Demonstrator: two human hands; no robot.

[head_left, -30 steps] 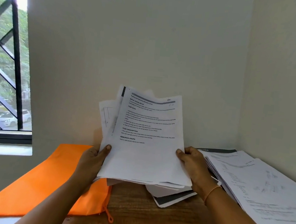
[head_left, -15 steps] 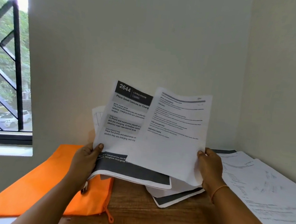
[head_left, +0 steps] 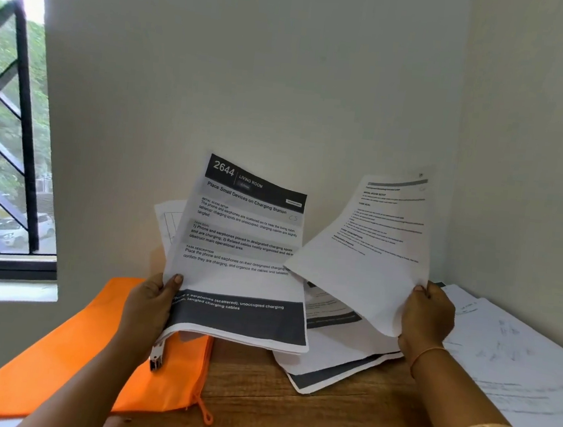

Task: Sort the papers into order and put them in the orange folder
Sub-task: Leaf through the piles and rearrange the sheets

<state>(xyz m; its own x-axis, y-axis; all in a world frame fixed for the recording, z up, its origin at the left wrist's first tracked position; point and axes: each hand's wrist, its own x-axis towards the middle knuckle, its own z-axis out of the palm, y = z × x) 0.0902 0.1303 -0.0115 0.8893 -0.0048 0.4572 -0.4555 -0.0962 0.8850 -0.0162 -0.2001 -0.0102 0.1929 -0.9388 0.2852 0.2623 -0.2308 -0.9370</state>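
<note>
My left hand [head_left: 151, 304] grips a stack of papers [head_left: 241, 261] by its lower left corner; the top sheet has a dark header reading 2644 and a dark band at the bottom. My right hand [head_left: 426, 318] holds a single white printed sheet [head_left: 373, 243] by its lower right edge, lifted clear to the right of the stack. The orange folder [head_left: 62, 364] lies flat on the wooden table at the left, partly under my left arm, its zipper pull hanging at the front. A small metal clip [head_left: 156, 356] dangles below the stack.
More papers [head_left: 337, 366] lie on the wooden table [head_left: 305, 418] under the lifted sheet, and a spread of sheets [head_left: 513, 366] covers the right side against the wall. A barred window [head_left: 7, 152] is at the left. Walls close the corner behind.
My right hand has pulled the top white sheet off the stack and carried it to the right, uncovering the 2644 page. The left hand keeps its hold on the stack.
</note>
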